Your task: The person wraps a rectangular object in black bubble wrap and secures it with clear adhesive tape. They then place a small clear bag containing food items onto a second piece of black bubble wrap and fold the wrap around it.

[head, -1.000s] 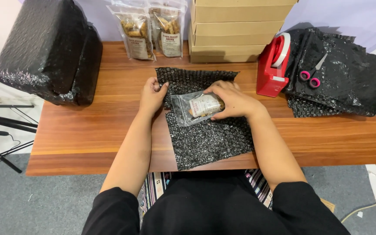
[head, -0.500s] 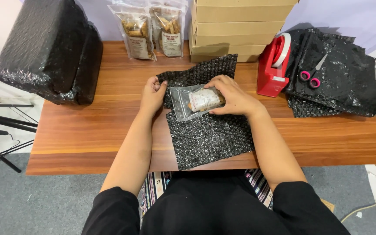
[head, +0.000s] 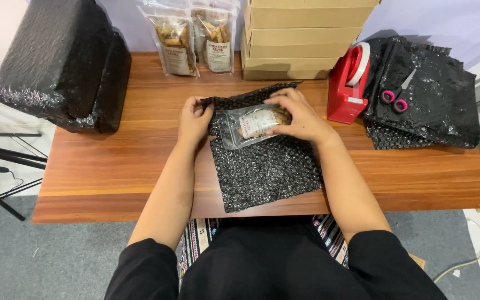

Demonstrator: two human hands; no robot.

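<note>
Both hands worked at one sheet of black bubble wrap [head: 268, 166] lying on the wooden counter [head: 112, 166]. The left hand [head: 194, 119] pinched the sheet's raised far edge, while the right hand [head: 298, 114] pressed a clear snack pouch [head: 249, 125] against the wrap. A red tape dispenser [head: 346, 86] stood just beside the right hand, and pink-handled scissors [head: 396, 99] lay on more wrap.

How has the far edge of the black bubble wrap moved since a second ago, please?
Yes: the bubble wrap far edge has lifted from the table, folding toward the snack pouch.
</note>
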